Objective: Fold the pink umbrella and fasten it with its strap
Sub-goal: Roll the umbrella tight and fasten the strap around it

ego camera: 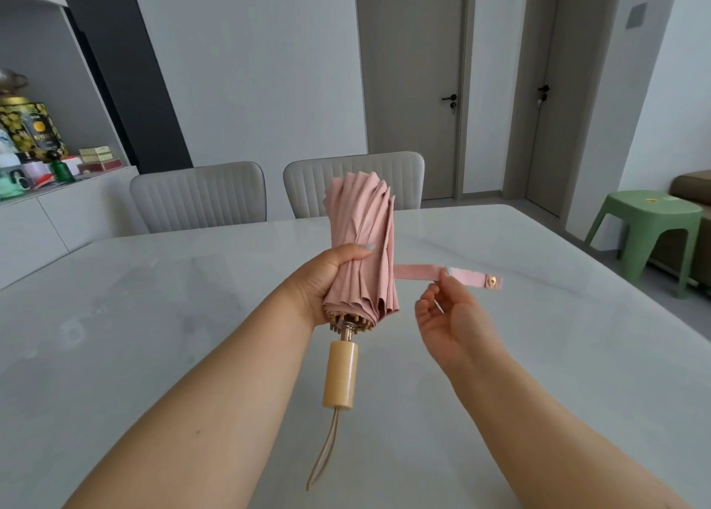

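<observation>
Your left hand [327,277] clamps the pink umbrella [361,247] — right hand [454,316] pinches strap [423,272] taut; wrap snugly — press the snap [491,281] home

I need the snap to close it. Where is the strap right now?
In the head view, the strap sticks out sideways from the right of the folded umbrella, pinched by the right hand above the table.

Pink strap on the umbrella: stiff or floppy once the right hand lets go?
Probably floppy: the strap is thin flat fabric, and it stretches straight only because the right hand pinches it taut. Released, it would likely droop beside the umbrella, which the left hand holds. The metal snap at its tip may add a little pull downward.
</observation>
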### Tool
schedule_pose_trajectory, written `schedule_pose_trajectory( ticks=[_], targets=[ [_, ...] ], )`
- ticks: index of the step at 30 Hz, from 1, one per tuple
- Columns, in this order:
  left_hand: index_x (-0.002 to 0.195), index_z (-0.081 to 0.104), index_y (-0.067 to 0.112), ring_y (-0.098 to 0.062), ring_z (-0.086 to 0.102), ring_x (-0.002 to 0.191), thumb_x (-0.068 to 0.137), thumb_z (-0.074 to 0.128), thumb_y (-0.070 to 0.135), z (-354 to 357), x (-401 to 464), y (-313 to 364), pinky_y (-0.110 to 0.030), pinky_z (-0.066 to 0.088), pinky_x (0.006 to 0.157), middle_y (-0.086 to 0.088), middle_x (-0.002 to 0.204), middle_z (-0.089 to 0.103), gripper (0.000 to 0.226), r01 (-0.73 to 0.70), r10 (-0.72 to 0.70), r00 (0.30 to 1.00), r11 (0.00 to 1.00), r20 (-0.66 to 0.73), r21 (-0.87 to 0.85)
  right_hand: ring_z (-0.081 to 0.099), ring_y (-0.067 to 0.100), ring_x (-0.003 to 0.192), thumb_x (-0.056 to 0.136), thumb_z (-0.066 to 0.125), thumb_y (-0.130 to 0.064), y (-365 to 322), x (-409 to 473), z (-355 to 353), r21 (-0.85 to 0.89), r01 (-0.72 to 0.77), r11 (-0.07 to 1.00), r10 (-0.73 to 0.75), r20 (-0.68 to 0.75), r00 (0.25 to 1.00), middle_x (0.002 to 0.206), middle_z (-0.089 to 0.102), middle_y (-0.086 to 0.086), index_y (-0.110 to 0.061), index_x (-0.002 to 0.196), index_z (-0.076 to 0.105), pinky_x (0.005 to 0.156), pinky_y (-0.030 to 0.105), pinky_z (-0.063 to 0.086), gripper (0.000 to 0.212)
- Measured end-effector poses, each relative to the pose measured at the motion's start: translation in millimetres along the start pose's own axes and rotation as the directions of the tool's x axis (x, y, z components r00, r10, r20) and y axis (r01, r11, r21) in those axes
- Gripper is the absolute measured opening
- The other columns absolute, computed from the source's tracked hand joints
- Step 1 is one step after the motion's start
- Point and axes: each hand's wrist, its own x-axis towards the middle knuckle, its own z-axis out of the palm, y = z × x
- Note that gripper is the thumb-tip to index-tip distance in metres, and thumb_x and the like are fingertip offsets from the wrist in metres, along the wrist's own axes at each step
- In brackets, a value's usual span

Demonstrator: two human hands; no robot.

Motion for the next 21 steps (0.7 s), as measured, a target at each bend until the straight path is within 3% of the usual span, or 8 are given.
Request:
schedule_pose_trajectory(
  ticks=[2, 6, 9, 12, 15, 18, 21],
  targets=[
    [0.119, 0.059, -0.003, -0.032, 0.066, 0.072, 0.066, 0.078, 0.021, -4.4, 3.0, -0.2, -0.044, 0.058, 0.074, -0.021, 0.088, 0.067, 0.061, 0.035, -0.025, 0.996, 0.993, -0.088, 0.116, 0.053, 0.008, 0.044, 0.092, 0.059, -0.011, -1.9, -0.6, -1.2, -0.074, 0.058, 0.996, -0.059, -0.007, 0.998, 0.060, 0.054, 0.001, -0.007, 0.081, 0.062, 0.044, 0.018, 0.046, 0.012],
    [0.110, 0.059, -0.005, -0.030, 0.068, 0.057, 0.076, 0.079, 0.015, -9.3, 9.3, -3.4, -0.039, 0.059, 0.057, -0.020, 0.073, 0.070, 0.044, 0.080, 0.022, 0.962, 0.930, -0.274, 0.358, 0.054, 0.011, 0.053, 0.092, 0.057, -0.013, -3.4, -2.7, -3.3, -0.358, 0.194, 0.913, -0.212, -0.011, 0.977, 0.063, 0.054, 0.002, -0.008, 0.081, 0.061, 0.050, 0.020, 0.048, 0.013],
    [0.106, 0.061, -0.002, -0.032, 0.071, 0.067, 0.070, 0.084, 0.018, -11.2, 13.4, -6.8, -0.047, 0.061, 0.070, -0.021, 0.082, 0.073, 0.047, 0.100, 0.081, 0.945, 0.850, -0.316, 0.518, 0.058, 0.013, 0.058, 0.087, 0.057, -0.008, -2.9, -6.3, -4.3, -0.518, 0.248, 0.819, -0.310, -0.035, 0.950, 0.067, 0.060, 0.004, -0.010, 0.075, 0.064, 0.059, 0.025, 0.050, 0.015],
    [0.104, 0.063, 0.007, -0.028, 0.073, 0.077, 0.060, 0.086, 0.031, -11.2, 15.2, -11.5, -0.044, 0.060, 0.078, -0.012, 0.091, 0.073, 0.055, 0.140, 0.131, 0.941, 0.686, -0.310, 0.714, 0.058, 0.012, 0.055, 0.083, 0.058, -0.010, -1.9, -5.5, -5.4, -0.632, 0.280, 0.723, -0.378, -0.023, 0.925, 0.065, 0.063, 0.001, -0.012, 0.071, 0.064, 0.067, 0.031, 0.053, 0.014],
    [0.106, 0.061, 0.011, -0.024, 0.068, 0.083, 0.064, 0.082, 0.038, -5.7, 17.6, -16.5, -0.038, 0.059, 0.081, -0.006, 0.095, 0.068, 0.054, 0.177, 0.166, 0.941, 0.501, -0.295, 0.847, 0.059, 0.012, 0.052, 0.084, 0.054, -0.013, -0.2, -4.5, -6.1, -0.749, 0.272, 0.603, -0.415, -0.003, 0.910, 0.065, 0.065, 0.003, -0.005, 0.078, 0.062, 0.066, 0.034, 0.054, 0.013],
    [0.108, 0.053, 0.012, -0.023, 0.061, 0.085, 0.071, 0.078, 0.039, 5.6, 21.7, -21.3, -0.030, 0.052, 0.072, -0.004, 0.095, 0.060, 0.052, 0.208, 0.189, 0.945, 0.289, -0.268, 0.934, 0.055, 0.018, 0.055, 0.080, 0.051, -0.014, 1.7, -6.3, -5.7, -0.847, 0.298, 0.439, -0.473, 0.064, 0.879, 0.072, 0.064, 0.020, -0.005, 0.074, 0.056, 0.054, 0.026, 0.043, 0.011],
    [0.116, 0.052, 0.010, -0.025, 0.058, 0.089, 0.074, 0.075, 0.039, 14.0, 27.3, -28.7, -0.029, 0.047, 0.070, -0.005, 0.099, 0.057, 0.056, 0.202, 0.182, 0.955, 0.185, -0.235, 0.962, 0.044, 0.021, 0.059, 0.073, 0.051, -0.016, 1.8, -4.6, -8.2, -0.899, 0.313, 0.307, -0.544, 0.104, 0.832, 0.080, 0.063, 0.030, -0.011, 0.061, 0.042, 0.055, 0.030, 0.032, 0.015]
  ],
)
